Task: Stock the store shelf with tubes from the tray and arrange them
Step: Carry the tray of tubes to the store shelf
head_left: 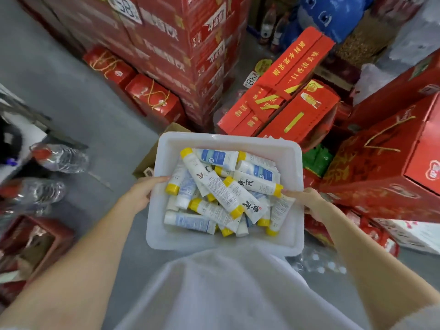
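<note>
A white plastic tray (226, 139) is held in front of my body, above the grey floor. It is full of several white tubes (214, 189) lying in a jumble, some with yellow caps, some with white caps and blue labels. My left hand (142, 192) grips the tray's left rim, thumb over the edge. On the opposite side my right hand (307, 198) grips the right rim, its thumb hooked over the edge beside a yellow-capped tube. No shelf shows in this view.
Stacks of red cartons (171, 51) rise ahead, and red gift boxes (281, 96) lie piled at the right. Packs of water bottles (59, 158) sit at the left on the grey floor (71, 96). A blue mascot figure (328, 15) stands at the top right.
</note>
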The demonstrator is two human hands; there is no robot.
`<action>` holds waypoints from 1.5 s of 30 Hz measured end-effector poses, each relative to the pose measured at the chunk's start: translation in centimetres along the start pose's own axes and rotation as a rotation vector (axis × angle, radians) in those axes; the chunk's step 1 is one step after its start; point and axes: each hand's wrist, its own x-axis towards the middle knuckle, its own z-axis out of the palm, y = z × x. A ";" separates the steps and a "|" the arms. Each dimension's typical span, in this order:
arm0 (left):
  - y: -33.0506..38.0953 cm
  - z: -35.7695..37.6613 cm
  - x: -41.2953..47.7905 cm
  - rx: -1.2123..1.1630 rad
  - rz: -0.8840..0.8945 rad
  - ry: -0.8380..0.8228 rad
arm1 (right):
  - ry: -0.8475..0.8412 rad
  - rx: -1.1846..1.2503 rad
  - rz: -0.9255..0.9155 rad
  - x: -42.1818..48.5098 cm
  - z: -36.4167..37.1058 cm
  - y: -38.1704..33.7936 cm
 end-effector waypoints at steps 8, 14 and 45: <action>-7.0 -8.5 -3.8 -0.201 -0.040 0.123 | -0.077 -0.271 -0.103 1.2 8.3 -4.1; -11.2 -18.3 -3.9 -0.318 -0.107 0.223 | -0.148 -0.408 -0.113 -3.7 20.0 -10.0; 15.1 -61.2 12.8 -0.332 -0.003 0.341 | -0.088 -0.318 -0.199 -9.8 60.5 -43.5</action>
